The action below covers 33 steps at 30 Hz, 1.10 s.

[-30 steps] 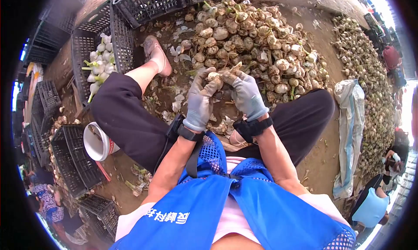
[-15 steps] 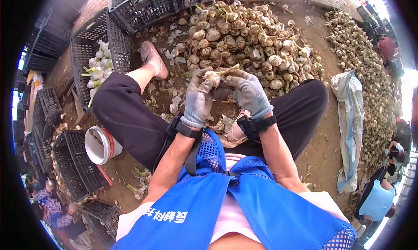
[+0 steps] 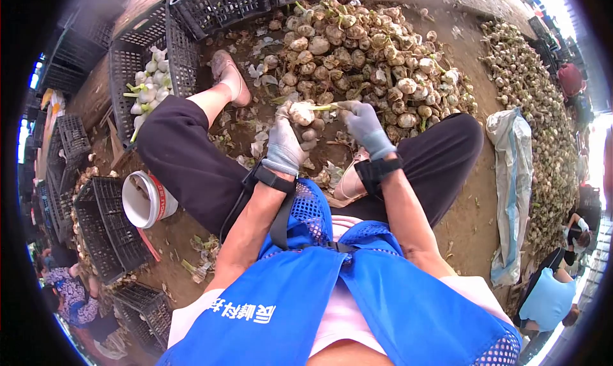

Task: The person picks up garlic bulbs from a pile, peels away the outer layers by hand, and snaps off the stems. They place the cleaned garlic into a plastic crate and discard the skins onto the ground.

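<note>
My left hand [image 3: 285, 139], in a grey-white work glove, is closed around a garlic bulb [image 3: 301, 114] whose white side faces up. The bulb's green stem [image 3: 324, 107] points right, toward my other hand. My right hand [image 3: 363, 126], gloved too, has its fingers pinched at the tip of that stem; the fingertips are partly hidden. Just beyond both hands lies a heap of dirty, unpeeled garlic bulbs [image 3: 357, 53]. To the left, a black plastic crate [image 3: 183, 56] holds several clean white garlic bulbs [image 3: 152, 85].
A white bucket [image 3: 142, 200] stands by my left knee, near black crates [image 3: 108, 229]. Loose skins [image 3: 262, 139] litter the ground between my legs. On the right are a pale sack [image 3: 511, 174] and a long garlic pile [image 3: 543, 130]. Other people [image 3: 548, 296] sit at both edges.
The loose brownish skin around the bulb has gone, leaving a whiter bulb and bare green stem. My right hand has shifted slightly outward, and my left hand has turned.
</note>
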Each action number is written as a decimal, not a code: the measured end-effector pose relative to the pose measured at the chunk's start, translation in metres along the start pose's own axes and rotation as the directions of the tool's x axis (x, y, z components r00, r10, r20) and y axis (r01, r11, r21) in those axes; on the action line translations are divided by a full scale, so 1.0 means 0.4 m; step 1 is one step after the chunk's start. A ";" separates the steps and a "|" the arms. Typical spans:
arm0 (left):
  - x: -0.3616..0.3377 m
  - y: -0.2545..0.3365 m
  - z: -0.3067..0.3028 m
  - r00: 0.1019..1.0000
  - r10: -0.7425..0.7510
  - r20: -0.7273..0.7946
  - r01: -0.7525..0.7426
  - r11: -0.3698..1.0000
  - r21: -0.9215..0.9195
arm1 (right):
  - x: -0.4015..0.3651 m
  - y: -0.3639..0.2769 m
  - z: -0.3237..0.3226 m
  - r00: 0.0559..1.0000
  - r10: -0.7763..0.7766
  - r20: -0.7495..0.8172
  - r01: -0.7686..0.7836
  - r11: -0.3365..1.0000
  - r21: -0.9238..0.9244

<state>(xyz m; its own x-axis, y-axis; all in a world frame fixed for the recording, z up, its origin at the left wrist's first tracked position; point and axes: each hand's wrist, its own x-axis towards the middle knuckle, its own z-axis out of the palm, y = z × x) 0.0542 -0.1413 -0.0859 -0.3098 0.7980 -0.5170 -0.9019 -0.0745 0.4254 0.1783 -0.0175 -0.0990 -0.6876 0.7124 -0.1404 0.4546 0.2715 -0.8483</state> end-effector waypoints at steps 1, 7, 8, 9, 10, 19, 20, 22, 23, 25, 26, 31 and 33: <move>-0.006 0.005 0.008 0.999 -0.037 -0.008 0.037 0.999 -0.014 | -0.018 -0.012 -0.007 0.998 0.004 0.055 -0.018 0.964 0.265; -0.030 -0.017 0.051 0.997 0.035 -0.062 -0.018 0.967 0.253 | -0.092 -0.106 -0.015 0.988 0.095 0.123 -0.154 0.686 0.711; -0.048 -0.017 0.060 0.998 0.035 -0.058 -0.019 0.967 0.255 | -0.087 -0.098 -0.008 0.989 0.099 0.109 -0.147 0.676 0.722; -0.070 -0.015 0.069 0.993 0.114 0.022 -0.113 0.900 0.422 | -0.080 -0.094 -0.005 0.989 0.098 0.107 -0.145 0.676 0.723; -0.083 -0.012 0.077 0.978 0.178 0.112 -0.210 0.796 0.567 | -0.074 -0.094 -0.002 0.992 0.089 0.088 -0.124 0.617 0.777; -0.045 -0.019 0.019 0.964 0.247 0.101 -0.267 0.873 0.409 | -0.059 -0.114 0.010 0.971 0.131 0.198 -0.237 0.479 0.845; -0.038 -0.027 0.025 0.932 0.345 0.115 -0.359 0.819 0.447 | -0.053 -0.113 0.015 0.970 0.133 0.203 -0.242 0.473 0.847; -0.025 -0.039 0.030 0.838 0.523 0.157 -0.521 0.680 0.516 | -0.041 -0.111 0.026 0.966 0.153 0.211 -0.260 0.543 0.799; -0.017 -0.038 0.026 0.836 0.526 0.159 -0.527 0.688 0.498 | -0.039 -0.112 0.027 0.964 0.155 0.214 -0.265 0.537 0.801; -0.023 -0.028 0.024 0.880 0.466 0.092 -0.443 0.737 0.511 | -0.041 -0.119 0.023 0.964 0.089 0.250 -0.262 0.474 0.841; -0.028 -0.026 0.026 0.914 0.404 0.027 -0.359 0.780 0.512 | -0.044 -0.118 0.021 0.962 0.057 0.265 -0.263 0.441 0.858; -0.028 -0.030 0.022 0.970 0.194 -0.149 -0.109 0.888 0.447 | -0.037 -0.072 0.015 0.930 0.068 0.361 -0.355 0.421 0.835; -0.009 -0.029 -0.007 0.995 0.102 -0.008 -0.096 0.956 0.277 | -0.043 -0.048 0.009 0.924 0.034 0.381 -0.362 0.394 0.845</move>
<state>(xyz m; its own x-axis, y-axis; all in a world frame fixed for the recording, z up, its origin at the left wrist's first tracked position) 0.0648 -0.1452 -0.0911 -0.4023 0.7817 -0.4766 -0.7495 0.0177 0.6618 0.1793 -0.0374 -0.0821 -0.8357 0.4210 -0.3527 -0.0498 -0.6976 -0.7148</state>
